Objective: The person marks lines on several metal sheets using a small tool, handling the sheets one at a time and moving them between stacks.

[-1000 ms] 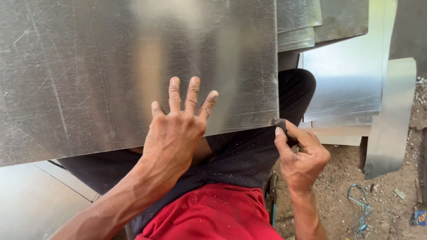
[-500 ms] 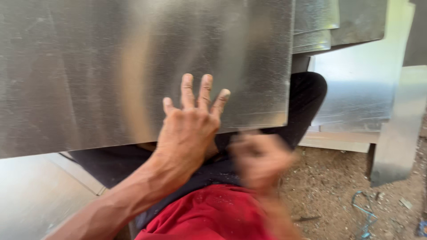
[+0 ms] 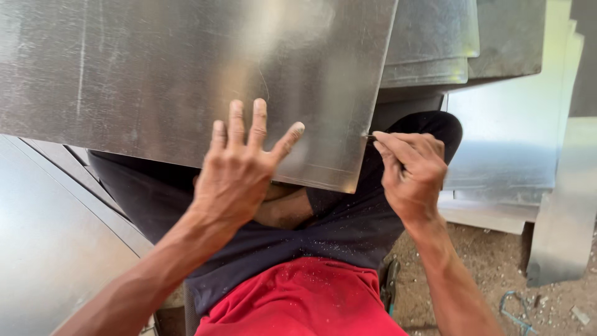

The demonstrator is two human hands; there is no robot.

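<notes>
A large flat sheet of grey galvanised metal (image 3: 186, 74) lies across the person's lap, resting on legs in dark trousers (image 3: 348, 224). Its long axis runs left to right across the view, and its near right corner points down toward the red shirt (image 3: 298, 298). The sheet's left and top parts are cut off by the frame, so its full outline cannot be seen.

The left hand (image 3: 239, 168) lies palm down on the sheet near its near edge, fingers spread wide and pointing away from the person, holding nothing. The right hand (image 3: 410, 171) is curled closed at the sheet's right edge, close to the near right corner, pinching a thin dark pointed tool (image 3: 370, 137) whose tip touches that edge. Most of the tool is hidden inside the fist, so its kind is hard to make out.

Beyond the right edge, at least two more grey metal sheets (image 3: 429, 50) lie stacked, partly hidden under the main one. A pale upright metal panel (image 3: 516, 124) stands to the right on sandy ground (image 3: 497, 261). One further curved metal sheet (image 3: 43, 249) fills the lower left.
</notes>
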